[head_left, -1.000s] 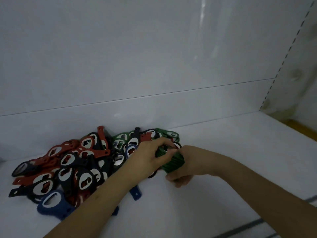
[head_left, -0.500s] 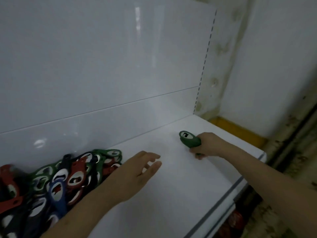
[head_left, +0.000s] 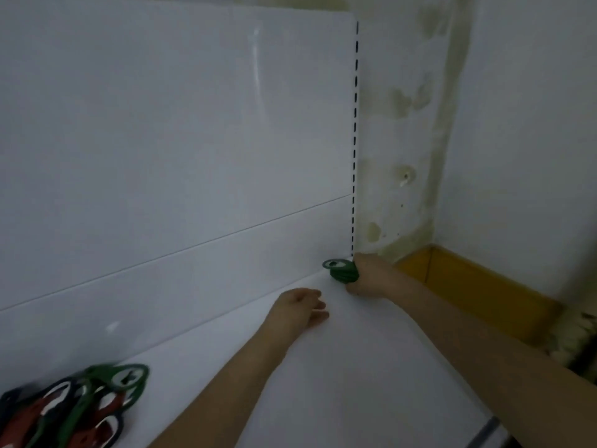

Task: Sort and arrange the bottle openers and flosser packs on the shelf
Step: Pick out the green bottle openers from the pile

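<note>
My right hand (head_left: 371, 277) grips a bunch of green bottle openers (head_left: 341, 270) at the shelf's far right back corner, against the back panel. My left hand (head_left: 298, 312) hovers just left of it over the white shelf (head_left: 355, 383), fingers loosely extended and holding nothing. A mixed pile of green, red and dark blue bottle openers (head_left: 80, 409) lies at the lower left of the shelf. No flosser packs are in view.
The white back panel (head_left: 177, 156) rises behind the shelf, with a slotted upright (head_left: 355, 140) at its right end. Beyond the shelf's right edge are a stained wall (head_left: 403, 124) and a yellow ledge (head_left: 468, 286).
My right hand carried the green openers from the pile rightward to the back right corner. My left hand let go of them and followed to the right, empty.
</note>
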Motion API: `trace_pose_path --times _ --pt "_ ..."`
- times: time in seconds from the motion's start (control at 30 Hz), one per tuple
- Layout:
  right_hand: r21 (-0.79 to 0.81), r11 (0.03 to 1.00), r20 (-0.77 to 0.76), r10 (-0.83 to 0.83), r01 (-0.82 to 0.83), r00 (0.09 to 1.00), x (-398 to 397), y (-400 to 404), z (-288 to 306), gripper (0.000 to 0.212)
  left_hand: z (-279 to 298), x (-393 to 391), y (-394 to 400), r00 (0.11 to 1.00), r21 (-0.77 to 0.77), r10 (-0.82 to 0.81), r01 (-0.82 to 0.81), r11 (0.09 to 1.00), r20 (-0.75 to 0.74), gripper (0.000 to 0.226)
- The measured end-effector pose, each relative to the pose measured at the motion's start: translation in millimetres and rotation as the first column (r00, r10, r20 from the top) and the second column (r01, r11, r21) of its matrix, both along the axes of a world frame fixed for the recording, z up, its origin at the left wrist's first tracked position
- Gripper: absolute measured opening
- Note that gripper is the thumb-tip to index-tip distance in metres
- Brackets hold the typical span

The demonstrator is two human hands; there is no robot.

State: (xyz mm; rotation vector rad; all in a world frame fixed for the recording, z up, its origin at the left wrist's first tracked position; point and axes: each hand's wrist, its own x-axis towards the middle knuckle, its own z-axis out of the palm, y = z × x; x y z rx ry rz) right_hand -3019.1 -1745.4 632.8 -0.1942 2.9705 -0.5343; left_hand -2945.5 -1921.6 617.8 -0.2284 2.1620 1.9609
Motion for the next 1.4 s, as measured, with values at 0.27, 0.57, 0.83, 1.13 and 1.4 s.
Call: trace_pose_path --times 0.27,0.57,0.83,1.13,1.4 --pt "-0.130 0.991 0.114 0.034 -0.019 0.993 -40.7 14.3 1.8 0.032 16.0 -57.6 64.0 0.945 0.553 0.200 -0.314 0.771 0.258 0.033" --pt "-0.791 0.455 0.546 0.224 0.409 0.807 -34.9 37.0 23.9 0.074 31.1 -72.6 72.6 0.943 0.535 0.144 -0.291 0.793 0.300 0.030" --pt "-0.779 0.498 0.531 0.201 0.381 0.823 -34.7 40.3 24.6 0.066 48.9 -68.1 95.6 0.936 0.607 0.103 -0.298 0.737 0.335 0.039" --pt "-0.666 0.669 0.403 -0.048 0.329 0.914 -25.3 35.3 21.1 0.082 6.8 -62.9 74.8 0.968 0.255 0.226 -0.247 0.935 0.110 0.030" --pt "-0.630 0.744 -0.351 -0.019 -0.222 0.936 15.7 -32.3 52.6 0.028 -34.8 47.0 -30.4 0.881 -0.847 -0.336 -0.124 0.516 -0.334 0.047"
